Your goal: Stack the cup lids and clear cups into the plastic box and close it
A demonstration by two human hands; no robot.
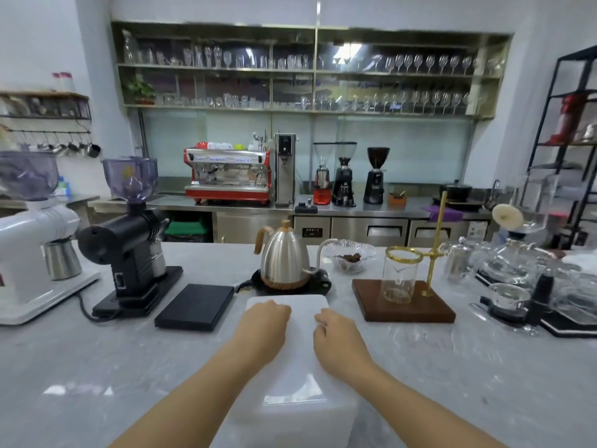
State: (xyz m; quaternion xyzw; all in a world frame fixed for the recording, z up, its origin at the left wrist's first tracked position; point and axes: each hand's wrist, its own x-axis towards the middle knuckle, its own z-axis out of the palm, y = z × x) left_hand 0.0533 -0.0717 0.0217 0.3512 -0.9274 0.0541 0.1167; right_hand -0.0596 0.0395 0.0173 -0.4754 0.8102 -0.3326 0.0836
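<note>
Both hands' fingers (277, 310) atop plastic box (290, 360)

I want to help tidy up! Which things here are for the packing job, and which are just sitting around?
For the job: plastic box, left hand, right hand.

Just sitting around: kettle, black grinder, glass beaker, black scale.

The plastic box (290, 383) is a white, translucent, rectangular container that fills the lower middle of the frame, its long axis running from the bottom edge up toward the centre. Its flat white lid (302, 307) sits on top, covering the opening, with rounded far corners showing at mid-frame. The near end wall looks frosted and glossy, and what is inside cannot be made out.
</note>
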